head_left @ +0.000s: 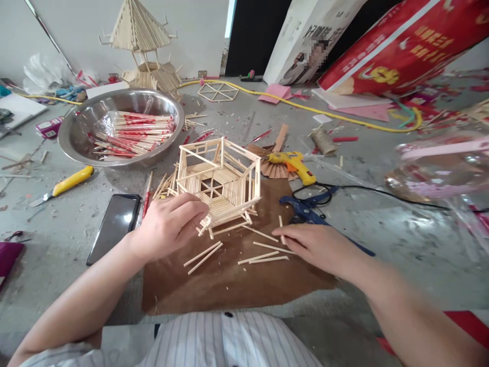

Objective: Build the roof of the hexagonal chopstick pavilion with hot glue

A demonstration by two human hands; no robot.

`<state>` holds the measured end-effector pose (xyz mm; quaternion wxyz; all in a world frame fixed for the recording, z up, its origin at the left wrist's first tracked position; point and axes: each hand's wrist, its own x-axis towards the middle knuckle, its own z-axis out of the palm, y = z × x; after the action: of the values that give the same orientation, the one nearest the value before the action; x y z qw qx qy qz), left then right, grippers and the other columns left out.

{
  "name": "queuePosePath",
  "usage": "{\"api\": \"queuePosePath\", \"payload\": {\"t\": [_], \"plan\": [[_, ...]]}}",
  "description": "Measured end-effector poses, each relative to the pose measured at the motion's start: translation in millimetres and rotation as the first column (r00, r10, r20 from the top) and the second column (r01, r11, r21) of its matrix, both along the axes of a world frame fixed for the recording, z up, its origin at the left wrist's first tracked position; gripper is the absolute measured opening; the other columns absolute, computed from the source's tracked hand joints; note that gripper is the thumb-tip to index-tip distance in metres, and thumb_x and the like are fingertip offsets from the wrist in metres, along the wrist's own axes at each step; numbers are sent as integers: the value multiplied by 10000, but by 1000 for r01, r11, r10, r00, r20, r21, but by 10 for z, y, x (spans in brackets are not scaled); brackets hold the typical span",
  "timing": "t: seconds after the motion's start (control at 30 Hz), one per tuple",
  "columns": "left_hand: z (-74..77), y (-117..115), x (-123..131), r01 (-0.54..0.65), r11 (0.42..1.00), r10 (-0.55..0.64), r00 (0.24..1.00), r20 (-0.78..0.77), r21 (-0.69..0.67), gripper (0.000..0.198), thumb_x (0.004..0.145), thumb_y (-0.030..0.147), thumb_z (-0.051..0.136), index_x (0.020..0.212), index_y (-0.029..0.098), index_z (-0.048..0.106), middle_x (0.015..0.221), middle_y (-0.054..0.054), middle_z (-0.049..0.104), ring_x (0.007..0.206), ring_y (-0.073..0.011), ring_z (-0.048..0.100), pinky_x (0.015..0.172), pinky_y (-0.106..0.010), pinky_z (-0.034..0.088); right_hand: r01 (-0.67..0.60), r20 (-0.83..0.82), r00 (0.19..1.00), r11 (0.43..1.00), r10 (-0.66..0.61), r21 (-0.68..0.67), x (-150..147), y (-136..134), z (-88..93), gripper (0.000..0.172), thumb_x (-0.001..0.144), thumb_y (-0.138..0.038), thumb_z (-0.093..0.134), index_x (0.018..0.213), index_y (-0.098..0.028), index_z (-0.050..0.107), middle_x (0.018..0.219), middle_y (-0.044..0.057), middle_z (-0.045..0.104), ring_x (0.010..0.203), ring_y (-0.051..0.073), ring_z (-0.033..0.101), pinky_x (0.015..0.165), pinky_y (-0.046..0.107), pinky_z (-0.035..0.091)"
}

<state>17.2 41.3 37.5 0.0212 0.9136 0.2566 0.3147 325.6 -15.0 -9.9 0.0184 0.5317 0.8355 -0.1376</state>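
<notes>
A hexagonal frame of pale wooden sticks (229,201) stands on a brown sheet (229,290) in front of me. My left hand (173,221) is closed on its near-left corner, fingertips pinching the sticks there. To the right, my right hand (309,242) pinches a short wooden stick (281,227) that points upward. Loose cut sticks (263,258) lie on the sheet between my hands, and two more sticks (204,258) lie below the frame. Just beyond my right hand are blue-handled cutters (309,211), partly hidden by a cable.
A steel bowl (64,145) holds packaged chopsticks. Nearby lie a yellow utility knife (72,181), a phone (114,227) and a yellow glue gun (294,163). Behind stand a stick pagoda model (139,30) and a red bag (405,46). A yellow cord (290,102) crosses the table.
</notes>
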Motion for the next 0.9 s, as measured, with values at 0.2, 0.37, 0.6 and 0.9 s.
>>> {"api": "queuePosePath", "payload": {"t": [0.2, 0.37, 0.6, 0.9], "plan": [[0, -11, 7, 14, 998, -15, 1000, -16, -65, 57, 825, 132, 454, 828, 144, 510, 711, -23, 579, 609, -83, 524, 519, -190, 409, 46, 37, 998, 997, -44, -66, -110, 35, -1, 290, 857, -225, 352, 955, -220, 625, 960, 38, 677, 836, 184, 637, 697, 302, 470], [15, -11, 10, 6, 998, -9, 999, -33, -69, 87, 828, 184, 473, 772, 141, 524, 689, -25, 577, 605, -86, 535, 523, -192, 415, 16, 121, 993, 992, -1, -128, -245, 15, 87, 194, 809, -173, 420, 707, -207, 582, 697, 13, 651, 640, 174, 614, 542, 268, 381], [-21, 3, 2, -24, 998, 22, 999, -30, -59, 49, 813, 180, 508, 843, 148, 529, 725, -16, 599, 614, -88, 554, 526, -196, 420, -106, 177, 978, 994, 107, -17, -347, 53, 141, 181, 730, -92, 437, 610, -196, 524, 595, 17, 619, 537, 175, 583, 456, 270, 288], [-67, 18, 5, -30, 999, 30, 1000, 1, -36, 182, 799, 162, 529, 979, 147, 510, 814, -32, 627, 673, -96, 587, 555, -197, 454, 37, -500, 860, 965, 100, 258, -448, 143, 566, 290, 817, -180, 461, 1090, -224, 549, 677, -29, 652, 476, 76, 554, 486, 198, 439]]}}
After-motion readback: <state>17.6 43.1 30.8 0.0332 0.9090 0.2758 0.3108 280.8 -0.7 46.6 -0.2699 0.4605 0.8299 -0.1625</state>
